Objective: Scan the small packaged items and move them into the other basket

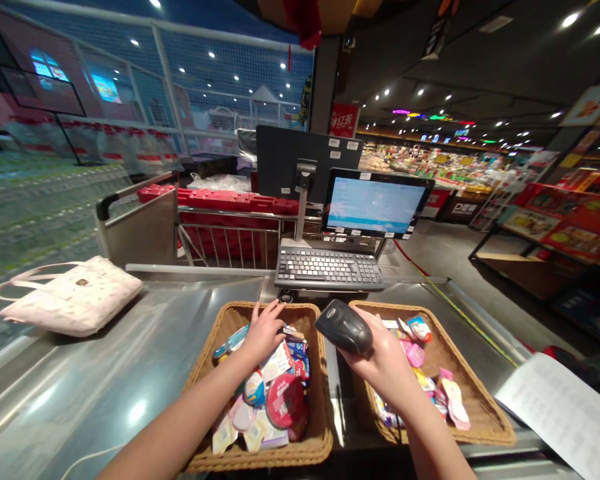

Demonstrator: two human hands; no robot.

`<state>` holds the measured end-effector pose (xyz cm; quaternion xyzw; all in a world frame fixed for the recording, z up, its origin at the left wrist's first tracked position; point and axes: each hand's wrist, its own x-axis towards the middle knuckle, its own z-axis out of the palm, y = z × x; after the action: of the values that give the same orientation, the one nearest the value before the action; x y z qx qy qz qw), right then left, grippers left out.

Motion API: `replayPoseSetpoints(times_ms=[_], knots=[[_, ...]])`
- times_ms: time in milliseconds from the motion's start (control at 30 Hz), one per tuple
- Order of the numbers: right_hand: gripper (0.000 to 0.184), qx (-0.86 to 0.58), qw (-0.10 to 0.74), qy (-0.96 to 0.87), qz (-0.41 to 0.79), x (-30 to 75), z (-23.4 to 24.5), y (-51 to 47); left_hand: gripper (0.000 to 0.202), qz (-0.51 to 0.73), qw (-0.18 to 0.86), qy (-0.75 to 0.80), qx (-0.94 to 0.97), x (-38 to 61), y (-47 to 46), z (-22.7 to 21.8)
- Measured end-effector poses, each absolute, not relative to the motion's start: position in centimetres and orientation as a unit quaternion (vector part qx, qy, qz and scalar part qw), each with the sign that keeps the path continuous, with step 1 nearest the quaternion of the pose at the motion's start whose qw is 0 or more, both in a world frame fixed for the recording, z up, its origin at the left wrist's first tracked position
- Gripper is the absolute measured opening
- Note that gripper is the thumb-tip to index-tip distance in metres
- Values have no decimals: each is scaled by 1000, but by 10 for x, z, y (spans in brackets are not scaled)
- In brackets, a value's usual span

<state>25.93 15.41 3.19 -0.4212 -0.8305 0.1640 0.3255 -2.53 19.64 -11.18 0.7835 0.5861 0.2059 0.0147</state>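
My right hand (387, 363) is closed around a black handheld barcode scanner (345, 327), held between two wicker baskets. My left hand (263, 330) reaches into the left basket (220, 320), fingers bent over small packaged goods (275, 393); whether it grips one I cannot make out. The right basket (485, 407) holds several small pink and white packets (430, 373). Both baskets stand on a steel checkout counter (130, 373).
A keyboard (329, 268) and a lit till screen (375, 203) stand just behind the baskets. A pale pink handbag (70, 293) lies at the counter's left. White printed paper (565, 413) lies at the right. Red shopping baskets (220, 199) sit behind a rail.
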Motion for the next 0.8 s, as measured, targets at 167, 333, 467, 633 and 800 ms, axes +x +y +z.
replayPoseSetpoints(times_ms=[167,333,467,633,800], knots=[[37,-427,341,-822,158,277,34,152,25,213,-21,586,781,-10,202,-106],[38,-463,367,-796,129,310,38,150,27,233,-14,537,811,23,207,-78],[37,-512,383,-764,87,350,40,148,30,230,-5,490,841,64,213,-61],[40,-571,386,-723,43,398,39,144,31,196,42,417,886,127,216,-55],[45,-601,385,-700,25,434,35,139,35,140,94,343,924,194,216,-64]])
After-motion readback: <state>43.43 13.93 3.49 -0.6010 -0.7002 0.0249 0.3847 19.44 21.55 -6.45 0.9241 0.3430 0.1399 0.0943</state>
